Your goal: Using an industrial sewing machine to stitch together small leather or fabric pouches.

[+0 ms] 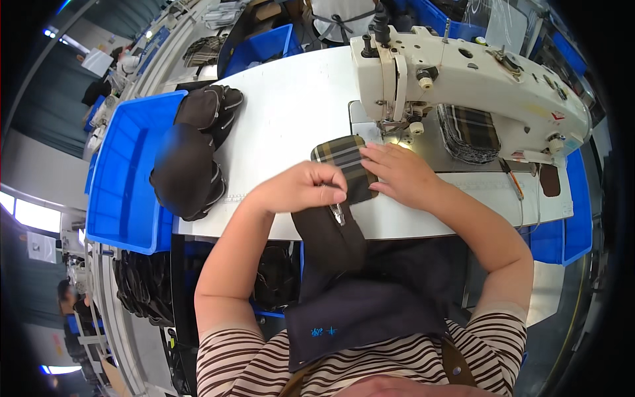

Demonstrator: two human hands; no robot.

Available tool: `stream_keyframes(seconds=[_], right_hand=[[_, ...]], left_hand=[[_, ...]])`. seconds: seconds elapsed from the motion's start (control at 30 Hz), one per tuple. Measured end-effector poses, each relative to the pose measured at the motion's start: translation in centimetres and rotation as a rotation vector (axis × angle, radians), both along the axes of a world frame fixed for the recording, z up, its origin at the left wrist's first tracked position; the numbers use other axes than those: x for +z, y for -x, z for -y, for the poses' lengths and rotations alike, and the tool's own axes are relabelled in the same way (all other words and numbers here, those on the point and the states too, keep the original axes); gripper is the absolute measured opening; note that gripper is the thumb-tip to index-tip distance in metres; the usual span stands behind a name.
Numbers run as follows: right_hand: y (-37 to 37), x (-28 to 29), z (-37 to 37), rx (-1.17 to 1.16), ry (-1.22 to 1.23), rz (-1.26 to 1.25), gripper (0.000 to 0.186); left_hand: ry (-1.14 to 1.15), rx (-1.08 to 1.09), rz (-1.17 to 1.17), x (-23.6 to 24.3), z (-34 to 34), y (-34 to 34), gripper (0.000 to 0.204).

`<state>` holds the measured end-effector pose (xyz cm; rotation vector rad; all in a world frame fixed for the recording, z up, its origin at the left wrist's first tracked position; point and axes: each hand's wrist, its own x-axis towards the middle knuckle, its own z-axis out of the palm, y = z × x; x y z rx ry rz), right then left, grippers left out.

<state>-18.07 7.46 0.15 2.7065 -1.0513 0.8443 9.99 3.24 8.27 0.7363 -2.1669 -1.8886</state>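
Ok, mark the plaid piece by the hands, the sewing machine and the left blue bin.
Plaid piece [348,159]: head view, upper part.
Sewing machine [473,81]: head view, main arm.
Blue bin [126,178]: head view, bare inside.

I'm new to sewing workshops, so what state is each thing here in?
Left hand: curled above dark fabric; grip unclear.
Right hand: open, touching plaid fabric.
Dark fabric: overhanging the white table.
Plaid fabric: lying, partly covered.
Plaid stack: piled up.
Sewing machine: can't tell if running.
Machine light: on.
Blue bin: open-topped.
Dark pieces: heaped.
Orange-handled tool: lying down.
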Motion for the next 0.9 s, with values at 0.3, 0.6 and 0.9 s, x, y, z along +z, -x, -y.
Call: stream_keyframes(seconds=[0.3, 0.6, 0.9], right_hand=[[0.9, -0.2, -1.0, 0.134, -0.122, -0.136, 0.042], [1.2, -1.2, 0.0, 0.102, 0.157, -0.089, 0.014], [1.1, -0.5, 0.0, 0.078, 0.338, -0.026, 0.022]], left_hand=[[0.407, 0.089, 0.325, -4.4, 8.0, 6.6, 0.017], [0.487, 0.14, 0.263, -5.1, 7.7, 6.8, 0.019], [0.422, 0.126, 0.3, -4.3, 7.1, 8.4, 0.014]])
